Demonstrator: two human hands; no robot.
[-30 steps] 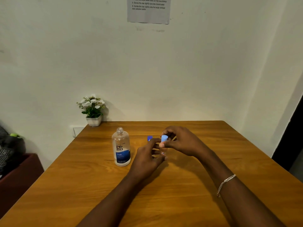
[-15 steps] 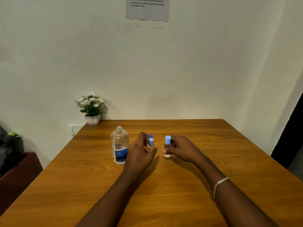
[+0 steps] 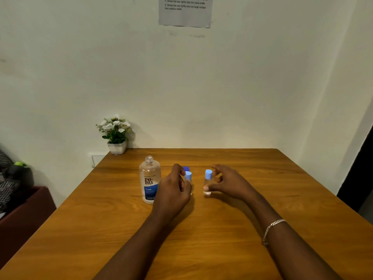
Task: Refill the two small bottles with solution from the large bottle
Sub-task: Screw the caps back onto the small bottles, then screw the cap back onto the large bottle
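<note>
The large clear bottle (image 3: 149, 178) with a blue "renu" label stands uncapped on the wooden table (image 3: 222, 229). Right of it stand two small clear bottles, each upright with a light blue cap on. My left hand (image 3: 173, 193) curls around the left small bottle (image 3: 188, 176) and hides most of its body. The right small bottle (image 3: 208, 179) stands a little apart from it. My right hand (image 3: 228, 183) is beside it with fingers spread, only the thumb tip touching its base. A dark blue cap (image 3: 185, 168) peeks out behind my left hand.
A small white pot of white flowers (image 3: 116, 134) sits at the table's far left corner against the wall. A dark red cabinet (image 3: 24, 215) with clothes on it stands left of the table. A printed paper sheet (image 3: 185, 11) hangs on the wall.
Both hands worked together on one small bottle's cap a second ago. Now they have parted, both capped small bottles stand on the table, and my right hand's fingers have spread off the right one.
</note>
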